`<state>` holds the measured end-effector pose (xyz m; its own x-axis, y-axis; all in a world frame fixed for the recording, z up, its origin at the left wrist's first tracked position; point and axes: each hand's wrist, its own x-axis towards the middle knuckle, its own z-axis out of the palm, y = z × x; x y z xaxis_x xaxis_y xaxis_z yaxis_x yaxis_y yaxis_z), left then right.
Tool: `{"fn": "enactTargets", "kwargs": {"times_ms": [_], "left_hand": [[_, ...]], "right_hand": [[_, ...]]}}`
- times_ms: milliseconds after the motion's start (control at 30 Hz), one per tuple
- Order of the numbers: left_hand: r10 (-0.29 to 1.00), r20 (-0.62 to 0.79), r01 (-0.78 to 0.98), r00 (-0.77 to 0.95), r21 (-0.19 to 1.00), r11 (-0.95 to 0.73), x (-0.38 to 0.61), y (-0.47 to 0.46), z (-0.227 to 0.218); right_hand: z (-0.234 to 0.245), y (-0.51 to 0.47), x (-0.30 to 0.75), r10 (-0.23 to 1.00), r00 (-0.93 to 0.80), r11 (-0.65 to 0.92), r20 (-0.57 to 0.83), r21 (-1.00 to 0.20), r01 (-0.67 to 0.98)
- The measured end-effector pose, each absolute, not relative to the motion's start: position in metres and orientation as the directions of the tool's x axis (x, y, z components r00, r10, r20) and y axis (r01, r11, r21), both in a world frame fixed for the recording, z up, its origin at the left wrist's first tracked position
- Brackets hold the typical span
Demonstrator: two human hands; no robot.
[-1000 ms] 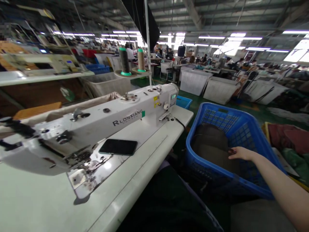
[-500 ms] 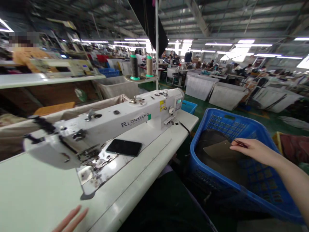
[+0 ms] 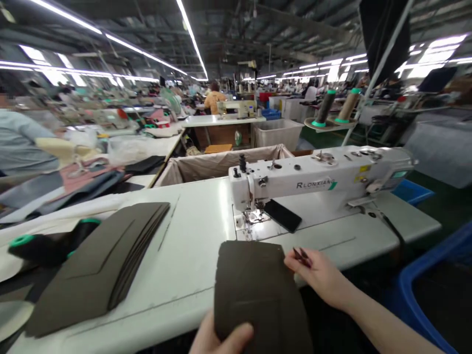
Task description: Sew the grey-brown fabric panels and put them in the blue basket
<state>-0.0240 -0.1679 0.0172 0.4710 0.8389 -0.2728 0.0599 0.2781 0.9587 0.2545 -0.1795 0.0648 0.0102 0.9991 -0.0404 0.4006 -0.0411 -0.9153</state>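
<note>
A dark olive fabric panel [image 3: 254, 290] lies over the near edge of the white sewing table [image 3: 199, 231]. My left hand [image 3: 219, 339] grips its near edge, thumb on top. My right hand [image 3: 319, 275] pinches its right corner and also holds a small dark snipper [image 3: 302, 255]. A white sewing machine [image 3: 320, 179] stands just beyond, with a black phone [image 3: 283, 215] lying on its bed.
A stack of similar dark panels [image 3: 103, 260] lies on the table to the left, beside black thread cones [image 3: 40, 246]. A blue basket [image 3: 435, 290] sits at my right. A lined bin [image 3: 217, 164] stands behind the table. Other workers sit at stations beyond.
My right hand lifted a panel out of the blue basket and brought it left onto the table. My left hand came up and took hold of it. The view swung left.
</note>
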Motion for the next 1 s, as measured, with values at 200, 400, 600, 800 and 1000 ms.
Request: {"fn": "enactTargets", "kwargs": {"times_ms": [200, 400, 600, 800, 1000], "left_hand": [[0.988, 0.136, 0.524, 0.078, 0.837, -0.156, -0.068, -0.091, 0.013], [0.693, 0.159, 0.661, 0.703, 0.211, -0.72, -0.064, -0.059, 0.002], [0.639, 0.042, 0.617, 0.768, 0.216, -0.757, -0.036, -0.026, 0.02], [0.613, 0.014, 0.58, 0.79, 0.307, -0.754, -0.014, -0.015, 0.021], [0.616, 0.021, 0.576, 0.788, 0.33, -0.748, -0.014, -0.015, 0.019]], "right_hand": [[0.021, -0.087, 0.235, 0.961, -0.234, 0.276, 0.148, -0.43, 0.86], [-0.005, -0.063, 0.232, 0.942, -0.296, 0.332, 0.159, -0.31, 0.891], [-0.011, -0.065, 0.235, 0.942, -0.294, 0.33, 0.163, -0.292, 0.897], [-0.013, -0.063, 0.236, 0.94, -0.306, 0.337, 0.15, -0.263, 0.904], [-0.013, -0.062, 0.238, 0.939, -0.312, 0.341, 0.146, -0.265, 0.902]]}}
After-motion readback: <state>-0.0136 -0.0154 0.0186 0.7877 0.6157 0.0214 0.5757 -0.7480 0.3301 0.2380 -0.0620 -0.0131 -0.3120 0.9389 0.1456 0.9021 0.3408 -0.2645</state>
